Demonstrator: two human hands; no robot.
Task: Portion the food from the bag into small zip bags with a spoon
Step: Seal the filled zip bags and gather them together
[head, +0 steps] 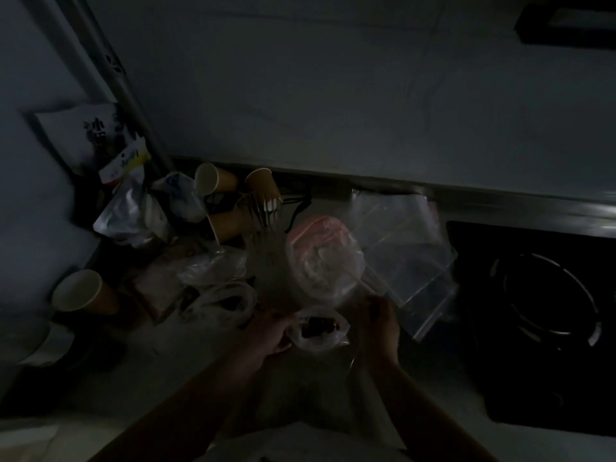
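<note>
1. Near the front of the table (pixel 333 388), both hands meet at a small zip bag (pixel 320 330) that already has dark food in it. This bag is the landmark for everything below.

2. At the bag's left side the left hand (pixel 270 335) has its fingers curled onto the plastic, gripping it. The right hand (pixel 380 323) is at the bag's right edge with its fingers bent toward the rim; it seems to pinch the plastic there, though the dim light leaves that uncertain.

3. No spoon can be made out in either hand. My reading is that this portion is filled and the step in hand is closing or settling the bag, not scooping.

4. The next move probably calls for pressing the zip strip together along the mouth while keeping the bag upright so nothing spills, then laying it aside.

5. Just beyond the bag sits a crumpled clear bag with pink content (pixel 320 255); whether this is the source bag I cannot tell. Beyond and right of the zip bag lies a stack of empty zip bags (pixel 406 248).

6. Left of the bag the table is crowded with more plastic bags (pixel 220 298) and paper cups (pixel 213 178), so there is little room that way.

7. Right of the bag, past the stack, a black stove top (pixel 540 315) begins. The open room lies toward the person.
</note>
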